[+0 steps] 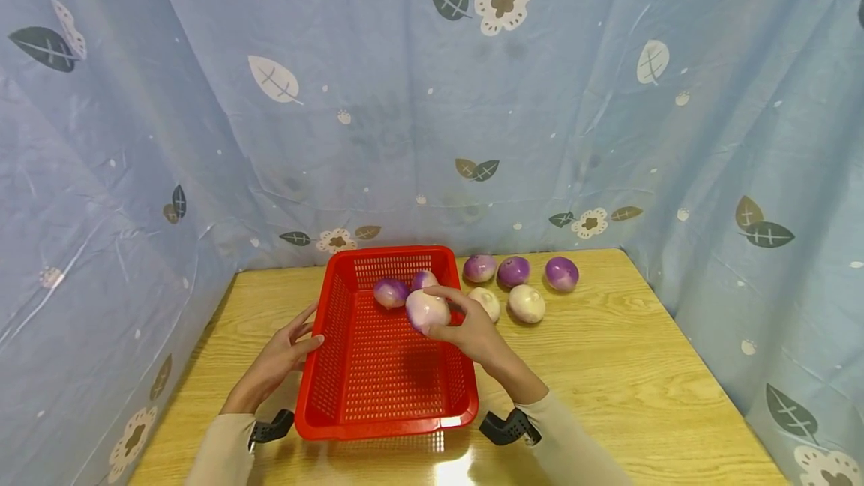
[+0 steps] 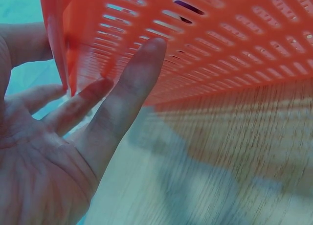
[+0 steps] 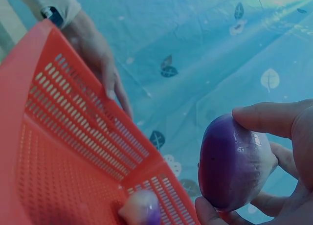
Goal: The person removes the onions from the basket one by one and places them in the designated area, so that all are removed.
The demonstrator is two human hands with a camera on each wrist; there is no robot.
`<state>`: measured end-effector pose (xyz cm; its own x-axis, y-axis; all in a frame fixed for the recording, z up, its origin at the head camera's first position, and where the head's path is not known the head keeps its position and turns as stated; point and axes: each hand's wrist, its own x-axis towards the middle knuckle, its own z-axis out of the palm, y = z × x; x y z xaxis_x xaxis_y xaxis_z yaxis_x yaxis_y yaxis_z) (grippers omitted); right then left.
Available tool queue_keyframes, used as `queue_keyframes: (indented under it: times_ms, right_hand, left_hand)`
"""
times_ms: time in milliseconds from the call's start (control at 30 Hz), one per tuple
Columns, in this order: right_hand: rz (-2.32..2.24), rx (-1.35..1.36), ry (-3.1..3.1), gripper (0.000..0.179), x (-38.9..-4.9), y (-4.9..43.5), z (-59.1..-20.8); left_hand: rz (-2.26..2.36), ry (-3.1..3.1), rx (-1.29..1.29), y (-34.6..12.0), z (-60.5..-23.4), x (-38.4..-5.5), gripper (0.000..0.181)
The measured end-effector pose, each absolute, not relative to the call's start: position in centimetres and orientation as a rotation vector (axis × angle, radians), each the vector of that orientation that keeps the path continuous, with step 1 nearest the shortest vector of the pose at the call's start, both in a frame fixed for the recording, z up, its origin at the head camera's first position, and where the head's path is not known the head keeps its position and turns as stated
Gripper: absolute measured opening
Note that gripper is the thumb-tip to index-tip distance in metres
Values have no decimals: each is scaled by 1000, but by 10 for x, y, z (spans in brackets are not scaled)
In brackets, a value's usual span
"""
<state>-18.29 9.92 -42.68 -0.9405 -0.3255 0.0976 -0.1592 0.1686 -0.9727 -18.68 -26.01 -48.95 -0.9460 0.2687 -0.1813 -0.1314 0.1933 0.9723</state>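
Note:
In the head view my right hand (image 1: 466, 325) grips a purple-and-white onion (image 1: 427, 310) between thumb and fingers, over the right side of a red plastic basket (image 1: 388, 426). The right wrist view shows that onion's (image 3: 234, 164) purple end facing left and its pale, pointed end toward the palm. My left hand (image 1: 286, 357) holds the basket's left rim, thumb over the edge. Its straight fingers (image 2: 129, 83) lie along the outside of the slotted wall in the left wrist view. Inside the basket, toward the back, lie a purple onion (image 1: 391, 292) and another onion (image 1: 424, 279).
Right of the basket, several onions lie on the wooden table (image 1: 607, 381): purple ones (image 1: 514, 271) at the back, paler ones (image 1: 526, 304) in front. A blue patterned curtain (image 1: 405, 133) hangs behind the table and along both sides.

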Motion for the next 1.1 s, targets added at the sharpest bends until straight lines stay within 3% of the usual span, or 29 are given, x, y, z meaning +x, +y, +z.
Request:
queue_keyframes:
  times_ms: [1100]
  right_hand:
    - [-1925,-42,2444,58,-188,194,-444]
  left_hand:
    - [1826,2137,135,-263,-491,-191,78]
